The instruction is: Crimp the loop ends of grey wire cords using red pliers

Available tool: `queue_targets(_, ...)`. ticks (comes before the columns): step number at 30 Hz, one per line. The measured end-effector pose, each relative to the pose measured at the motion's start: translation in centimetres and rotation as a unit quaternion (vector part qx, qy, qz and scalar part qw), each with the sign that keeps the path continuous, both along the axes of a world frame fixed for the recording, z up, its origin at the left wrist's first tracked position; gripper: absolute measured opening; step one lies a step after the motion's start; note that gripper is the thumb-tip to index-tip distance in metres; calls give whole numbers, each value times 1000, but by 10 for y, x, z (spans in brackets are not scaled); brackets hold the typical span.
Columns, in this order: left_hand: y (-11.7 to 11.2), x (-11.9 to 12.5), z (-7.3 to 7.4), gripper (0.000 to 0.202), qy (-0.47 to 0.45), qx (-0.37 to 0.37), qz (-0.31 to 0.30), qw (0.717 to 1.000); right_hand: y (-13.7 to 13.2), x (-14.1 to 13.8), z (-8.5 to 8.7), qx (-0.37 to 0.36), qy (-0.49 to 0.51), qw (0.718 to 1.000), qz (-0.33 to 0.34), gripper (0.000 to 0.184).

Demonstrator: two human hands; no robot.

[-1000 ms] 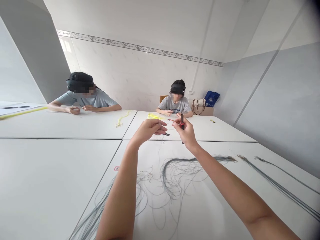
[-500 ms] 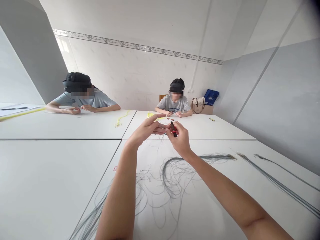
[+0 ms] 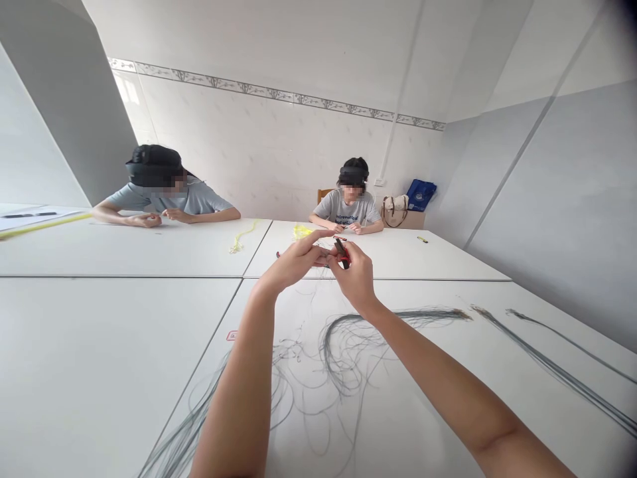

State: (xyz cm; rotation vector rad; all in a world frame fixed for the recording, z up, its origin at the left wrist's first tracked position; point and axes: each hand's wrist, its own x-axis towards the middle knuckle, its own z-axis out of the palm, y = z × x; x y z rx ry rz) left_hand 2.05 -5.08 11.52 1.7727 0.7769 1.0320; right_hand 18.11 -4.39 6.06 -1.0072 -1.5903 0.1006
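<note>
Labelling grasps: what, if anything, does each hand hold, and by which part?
Right hand: small, slim black-and-red tool, pinched near its red part, black end protruding. Left hand: can't tell.

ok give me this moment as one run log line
right hand: holding red-and-black tool | left hand: close beside, grip unclear | grey strands: on table

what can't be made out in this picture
All in the head view:
- Tool: partly covered by the right hand, so its full shape is hidden.
- Whether the left hand holds a strand: too small to tell.
- Left strands: partly behind the left forearm, cut off by the bottom edge.
- Right strands: cut off by the right edge.
- Print on the blue bag: too small.
</note>
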Motion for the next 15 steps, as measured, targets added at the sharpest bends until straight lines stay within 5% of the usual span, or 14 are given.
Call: queue_targets(15, 2, -2, -4, 59, 76, 86, 21, 993, 3, 0, -8, 35, -43, 998, -28, 3)
